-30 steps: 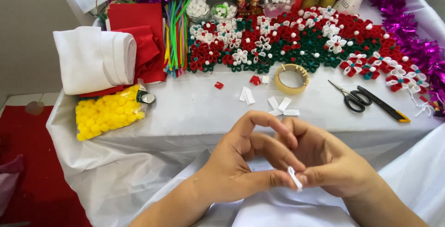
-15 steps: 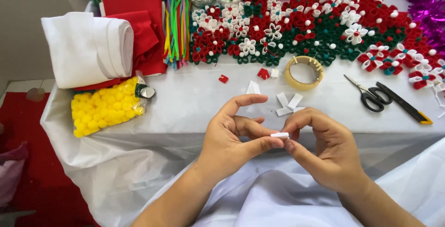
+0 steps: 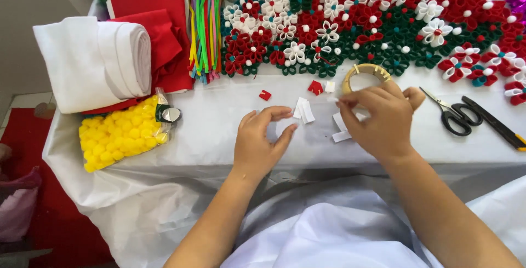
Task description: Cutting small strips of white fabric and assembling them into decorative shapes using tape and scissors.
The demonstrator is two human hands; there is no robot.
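White cloth [image 3: 219,136] covers the table across the middle of the frame, creased and hanging down at the lower left.

Near the centre lie small white felt strips [image 3: 304,110], flat rectangles; the pair just above the left hand have their long axes running from upper left to lower right. Another strip [image 3: 341,135] lies below the right hand, its long axis close to level.

The left hand [image 3: 262,145] hovers palm-down at centre, fingers spread and loosely curled, holding nothing, its fingertips just short of the strips. The right hand [image 3: 383,117] reaches in from the lower right, wrist bent, thumb and forefinger pinched together at its left edge; whether a strip sits in that pinch cannot be told.

Behind the right hand rests a tan tape ring [image 3: 366,74]. Black-handled scissors [image 3: 457,116] lie at the right. Folded felt flowers [image 3: 383,27] in red, green and white fill the upper right. At the left sit a white felt roll [image 3: 93,62] and a bag of yellow pom-poms [image 3: 120,134].
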